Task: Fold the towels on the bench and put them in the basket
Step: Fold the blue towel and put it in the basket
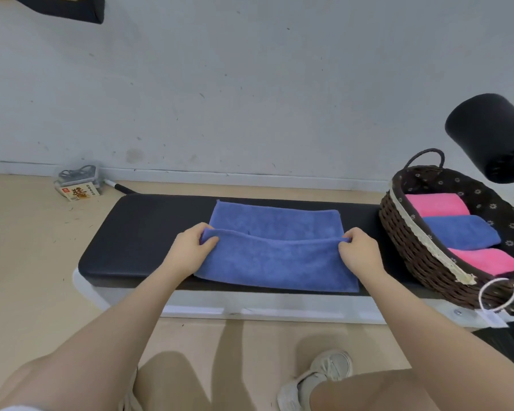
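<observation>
Black padded bench (pixel 149 232) across mid-frame, long axis 9 to 3 o'clock. Wicker basket (pixel 413 250) on its 3 o'clock end, already holding three folded towels: pink (pixel 436 204) at 12 inside, blue (pixel 460 232) in the middle, pink (pixel 487 261) at 6.

Blue towel (pixel 275 262) flat on bench centre, well apart from the basket rim. Near half lifted and doubled toward 12 o'clock, far layer lying flat beneath. Near fold line overhanging the bench's 6 o'clock edge slightly.

Left hand (pixel 187 250) at towel's 9 o'clock corner, thumb and fingers pinching the raised edge. Right hand (pixel 359 253) at 3 o'clock corner, same pinch. Edge between them sagging a little at centre.

Judged step: lengthwise fold partway over. To do well: keep both corners level and taut, carry toward 12 until raised edge meets far edge, match corners before releasing, then smooth flat from the fold outward. Uneven pull likely to skew the hem. Further folding probably needed to match basket size.

Small box (pixel 79 192) on floor at 10 o'clock.
</observation>
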Available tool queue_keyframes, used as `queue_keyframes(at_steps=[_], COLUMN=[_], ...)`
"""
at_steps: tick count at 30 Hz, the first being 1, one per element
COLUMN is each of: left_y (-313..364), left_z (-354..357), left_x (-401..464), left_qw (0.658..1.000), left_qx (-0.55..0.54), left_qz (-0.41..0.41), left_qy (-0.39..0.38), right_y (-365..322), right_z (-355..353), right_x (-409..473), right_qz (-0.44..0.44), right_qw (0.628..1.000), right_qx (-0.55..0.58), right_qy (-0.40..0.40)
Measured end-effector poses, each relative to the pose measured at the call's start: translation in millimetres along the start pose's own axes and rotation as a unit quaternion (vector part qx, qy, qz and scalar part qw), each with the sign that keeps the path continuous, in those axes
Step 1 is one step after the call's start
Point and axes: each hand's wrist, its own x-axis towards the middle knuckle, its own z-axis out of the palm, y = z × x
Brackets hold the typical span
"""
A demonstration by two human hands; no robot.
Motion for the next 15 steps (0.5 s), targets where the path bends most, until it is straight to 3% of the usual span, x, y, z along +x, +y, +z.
queue_keyframes(at_steps=[3,5,9,13,15], left_y=[4,8,11,7,3], left_z=[10,13,19,26,26], left_x=[29,50,98,129,135], left_qw=[0.999,0.999,0.991,0.970,0.971], left_qx=[0.034,0.041,0.129,0.243,0.237], left_qz=[-0.010,-0.014,-0.012,-0.013,-0.003], left_qy=[0.008,0.025,0.031,-0.024,-0.031], right_y=[-17,-31,-51,-47,-42], right_z=[7,17,46,61,64], right_x=[17,26,48,66,70], right_qz=[-0.017,-0.089,-0.201,-0.157,-0.160], right_qw=[0.988,0.982,0.959,0.964,0.960], right_qx=[-0.153,-0.167,-0.190,-0.187,-0.202], right_qy=[-0.013,-0.002,-0.059,-0.110,-0.111])
